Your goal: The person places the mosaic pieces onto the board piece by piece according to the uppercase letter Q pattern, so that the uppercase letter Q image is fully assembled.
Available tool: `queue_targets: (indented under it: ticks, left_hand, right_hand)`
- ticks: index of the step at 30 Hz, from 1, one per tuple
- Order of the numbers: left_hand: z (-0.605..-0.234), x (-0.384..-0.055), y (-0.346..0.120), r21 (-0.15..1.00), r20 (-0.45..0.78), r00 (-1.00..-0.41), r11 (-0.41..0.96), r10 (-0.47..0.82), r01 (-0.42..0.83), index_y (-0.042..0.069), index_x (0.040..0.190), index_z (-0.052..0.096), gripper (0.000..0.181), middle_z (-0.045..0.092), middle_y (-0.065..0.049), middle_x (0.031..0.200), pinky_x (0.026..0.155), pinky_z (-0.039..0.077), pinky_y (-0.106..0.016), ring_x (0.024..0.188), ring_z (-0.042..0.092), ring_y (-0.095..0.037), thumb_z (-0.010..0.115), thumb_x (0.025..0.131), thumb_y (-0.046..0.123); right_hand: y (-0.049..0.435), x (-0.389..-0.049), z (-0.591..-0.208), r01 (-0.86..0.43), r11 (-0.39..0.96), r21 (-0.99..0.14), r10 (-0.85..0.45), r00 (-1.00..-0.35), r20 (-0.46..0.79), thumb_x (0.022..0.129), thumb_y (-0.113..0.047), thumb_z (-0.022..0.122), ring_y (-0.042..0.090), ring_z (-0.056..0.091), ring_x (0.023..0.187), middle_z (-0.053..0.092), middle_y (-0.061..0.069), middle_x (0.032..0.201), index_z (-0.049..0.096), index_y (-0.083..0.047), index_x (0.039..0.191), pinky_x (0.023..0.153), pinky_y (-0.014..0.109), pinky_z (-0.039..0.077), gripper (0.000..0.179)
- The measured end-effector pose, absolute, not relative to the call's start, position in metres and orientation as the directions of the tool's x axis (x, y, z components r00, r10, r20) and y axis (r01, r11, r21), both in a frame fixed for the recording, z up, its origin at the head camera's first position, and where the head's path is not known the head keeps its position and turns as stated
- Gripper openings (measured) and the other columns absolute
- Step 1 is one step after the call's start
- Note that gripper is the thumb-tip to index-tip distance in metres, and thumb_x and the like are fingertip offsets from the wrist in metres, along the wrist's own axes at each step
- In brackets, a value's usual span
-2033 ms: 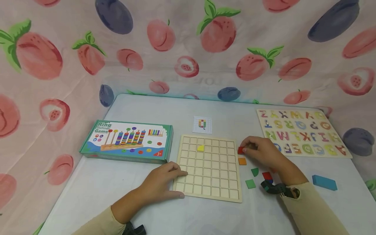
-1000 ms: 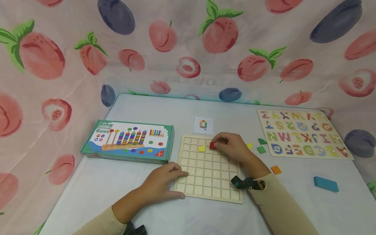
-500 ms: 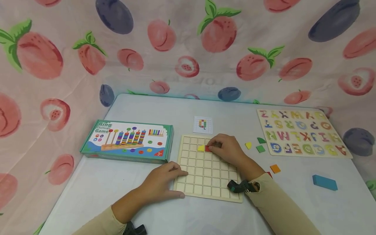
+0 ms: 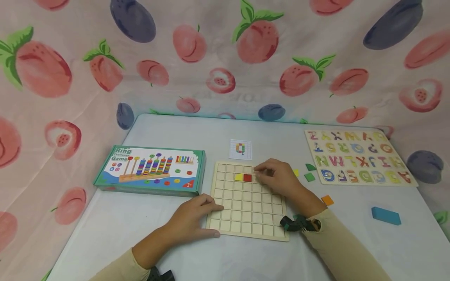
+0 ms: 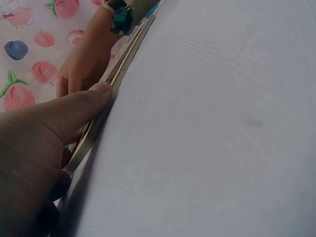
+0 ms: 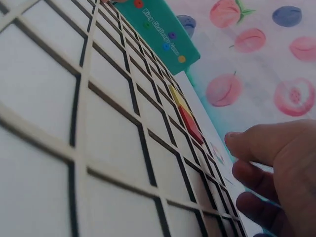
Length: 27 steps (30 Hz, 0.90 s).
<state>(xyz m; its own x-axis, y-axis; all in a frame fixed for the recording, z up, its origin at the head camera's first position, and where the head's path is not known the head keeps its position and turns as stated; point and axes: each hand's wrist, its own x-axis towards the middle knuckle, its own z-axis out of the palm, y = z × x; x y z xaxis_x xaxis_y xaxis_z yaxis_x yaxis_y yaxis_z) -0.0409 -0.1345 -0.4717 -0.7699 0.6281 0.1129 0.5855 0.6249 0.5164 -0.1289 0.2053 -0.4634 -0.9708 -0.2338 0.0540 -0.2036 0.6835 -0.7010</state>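
Observation:
A wooden grid board (image 4: 247,228) lies on the table, with a yellow tile (image 4: 238,177) and a red square tile (image 4: 247,178) side by side in its second row. My left hand (image 4: 191,217) rests at the board's left edge, index finger over the rim and thumb near the front corner. Just right of the red tile hovers my right hand (image 4: 281,179). In the right wrist view its loosely bent fingers (image 6: 256,140) hold nothing, and a gap separates them from the red tile (image 6: 190,124).
Right of the board lie green pieces (image 4: 309,177), a partly hidden yellow piece (image 4: 296,172) and an orange tile (image 4: 327,200). Farther off are an alphabet board (image 4: 363,156) and a blue block (image 4: 386,216). A pattern card (image 4: 240,149) and a game box (image 4: 149,169) stand around the board.
My right hand carried the red tile from right of the board, set it beside the yellow tile, then let go and drew slightly right. My left hand has stayed in place.

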Motion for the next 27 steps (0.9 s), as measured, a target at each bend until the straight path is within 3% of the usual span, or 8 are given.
queue_targets:
  ticks: [8, 21, 24, 27]
  left_hand:
    - [-0.472, -0.041, -0.134, 0.515, 0.119, -0.769, 0.623, 0.629, 0.589, 0.029, 0.137, 0.073, 0.069, 0.054, 0.017, 0.117, 0.083, 0.048, -0.026, 0.098, 0.051, -0.004, 0.094, 0.076, 0.054]
    - [-0.47, -0.042, -0.133, 0.513, 0.113, -0.766, 0.623, 0.633, 0.591, 0.027, 0.137, 0.073, 0.069, 0.054, 0.016, 0.116, 0.083, 0.048, -0.026, 0.098, 0.05, -0.005, 0.094, 0.077, 0.052]
    - [-0.47, -0.042, -0.133, 0.511, 0.111, -0.766, 0.625, 0.633, 0.59, 0.027, 0.137, 0.073, 0.069, 0.054, 0.016, 0.116, 0.083, 0.048, -0.026, 0.098, 0.051, -0.005, 0.094, 0.077, 0.052]
    - [-0.471, -0.041, -0.133, 0.507, 0.109, -0.769, 0.63, 0.63, 0.588, 0.028, 0.137, 0.073, 0.069, 0.054, 0.016, 0.116, 0.084, 0.048, -0.026, 0.099, 0.051, -0.005, 0.094, 0.077, 0.053]
  right_hand:
    - [0.236, -0.122, -0.459, -0.093, 0.691, -0.717, -0.104, -0.994, 0.028, 0.097, -0.023, 0.08, 0.023, 0.061, 0.091, 0.072, 0.004, 0.106, 0.079, -0.011, 0.119, 0.078, 0.04, 0.052, 0.026]
    - [0.282, -0.108, -0.454, 0.027, 0.796, -0.605, 0.075, -0.996, 0.054, 0.095, -0.024, 0.081, 0.025, 0.057, 0.086, 0.07, 0.007, 0.106, 0.077, -0.01, 0.124, 0.071, 0.038, 0.047, 0.032]
    - [0.287, -0.105, -0.455, 0.076, 0.817, -0.572, 0.112, -0.993, 0.027, 0.093, -0.026, 0.083, 0.027, 0.058, 0.091, 0.069, 0.01, 0.11, 0.076, -0.009, 0.126, 0.075, 0.041, 0.048, 0.037]
    - [0.29, -0.104, -0.458, 0.086, 0.838, -0.539, 0.103, -0.995, 0.001, 0.094, -0.028, 0.084, 0.034, 0.062, 0.103, 0.07, 0.015, 0.117, 0.075, -0.007, 0.127, 0.087, 0.05, 0.052, 0.04]
